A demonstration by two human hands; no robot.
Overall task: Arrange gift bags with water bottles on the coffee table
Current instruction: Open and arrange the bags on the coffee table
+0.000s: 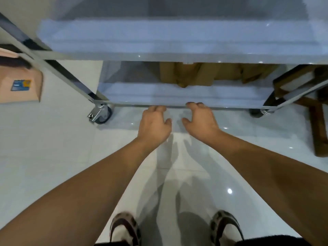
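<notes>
**Both hands at the lower edge of a wheeled trolley**

Seen from above: a metal trolley (177,55) on wheels, two shelves, both blurred over. On the lower shelf (186,96), brown paper, perhaps gift bags (191,75), lying toward the back, partly hidden by the upper shelf. No water bottles to be made out.

Left hand (154,123) just at the front edge of the lower shelf, fingers curled, tips at or under the rim; cannot tell whether gripping the rim or merely touching it. Right hand (200,119) close beside, fingers bent over the same edge, thumb apart and free; again cannot tell whether clamped on the rim.

Front left wheel (101,113) of the trolley on the glossy white tiled floor (53,148). Left of the trolley, a cardboard box (21,82) with a blue label. Right of the trolley, dark wooden furniture legs (317,121). Near the bottom, well back from the trolley, two feet in patterned sandals (124,231).
</notes>
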